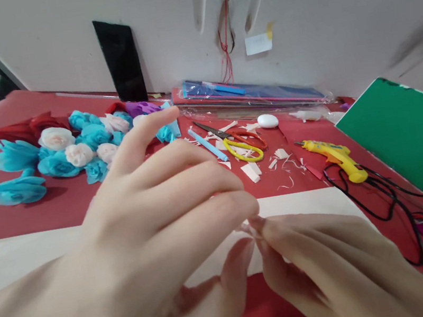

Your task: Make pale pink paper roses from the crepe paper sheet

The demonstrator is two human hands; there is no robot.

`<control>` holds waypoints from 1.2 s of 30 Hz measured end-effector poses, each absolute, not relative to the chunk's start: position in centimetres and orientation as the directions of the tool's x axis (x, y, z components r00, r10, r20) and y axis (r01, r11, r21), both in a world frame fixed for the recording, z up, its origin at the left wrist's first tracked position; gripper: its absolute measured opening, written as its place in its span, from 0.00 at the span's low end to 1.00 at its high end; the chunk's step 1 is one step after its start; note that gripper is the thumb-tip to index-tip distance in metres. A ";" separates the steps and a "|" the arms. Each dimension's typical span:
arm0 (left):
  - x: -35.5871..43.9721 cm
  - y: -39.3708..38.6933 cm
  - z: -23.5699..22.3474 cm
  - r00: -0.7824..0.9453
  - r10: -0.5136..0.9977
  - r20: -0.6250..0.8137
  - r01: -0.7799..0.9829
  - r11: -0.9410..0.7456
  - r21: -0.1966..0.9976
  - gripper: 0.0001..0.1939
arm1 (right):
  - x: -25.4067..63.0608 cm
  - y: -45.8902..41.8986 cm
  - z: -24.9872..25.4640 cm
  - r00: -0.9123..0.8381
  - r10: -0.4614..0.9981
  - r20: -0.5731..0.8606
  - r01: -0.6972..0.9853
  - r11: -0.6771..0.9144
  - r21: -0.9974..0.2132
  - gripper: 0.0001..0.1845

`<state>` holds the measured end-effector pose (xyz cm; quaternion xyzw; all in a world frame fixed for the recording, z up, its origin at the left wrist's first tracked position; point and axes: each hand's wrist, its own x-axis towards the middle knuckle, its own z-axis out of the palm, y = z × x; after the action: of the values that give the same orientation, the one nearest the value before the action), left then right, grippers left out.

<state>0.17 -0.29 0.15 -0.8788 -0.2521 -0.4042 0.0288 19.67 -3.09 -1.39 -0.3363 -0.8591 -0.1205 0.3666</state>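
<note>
Piece: a small pale scrap (247,229), mostly hidden at my fingertips, just below and right of centre
Right hand (332,262): fingertips pinched together on it
Left hand (138,229): thumb and forefinger around it, close to my right; I can't tell whether they grip
Beneath: a white sheet (41,250) on the red surface (83,208)
Flowers (62,163): blue and pale, left of frame
Scissors (244,150): right of centre
Glue gun (331,155): yellow, far right

Red table (70,207) with flowers (94,137), scissors (226,135)
</note>
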 end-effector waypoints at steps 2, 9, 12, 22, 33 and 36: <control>0.0 -0.1 0.2 0.581 0.408 0.704 0.411 -0.894 0.179 0.06 | 19.6 -3.2 -1.3 -0.426 0.401 0.811 0.684 0.729 -0.001 0.03; 0.1 0.0 0.3 0.567 0.539 0.623 0.394 -0.841 0.370 0.04 | 20.0 -3.8 -1.0 -0.448 0.578 0.682 0.671 0.722 -0.171 0.06; 0.4 -0.2 0.3 0.542 0.624 0.563 0.374 -0.779 0.504 0.03 | 20.0 -3.8 -0.2 -0.462 0.654 0.599 0.657 0.706 -0.264 0.06; 0.3 0.0 0.0 0.558 0.688 0.464 0.253 -0.673 0.695 0.08 | 19.4 -3.1 0.7 -0.419 0.742 0.524 0.489 0.670 -0.558 0.06; 0.9 0.1 0.1 0.454 0.813 0.363 0.338 -0.535 0.774 0.07 | 19.4 -2.6 0.2 -0.445 0.757 0.477 0.520 0.653 -0.550 0.10; 1.0 -0.1 0.0 0.411 0.829 0.379 0.354 -0.528 0.772 0.06 | 19.5 -2.8 -0.2 -0.435 0.719 0.542 0.584 0.683 -0.438 0.13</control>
<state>1.05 -0.07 -0.03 -0.7825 -0.3780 -0.3894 -0.3051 19.47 -2.78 -0.17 -0.3872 -0.8419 0.0925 0.3645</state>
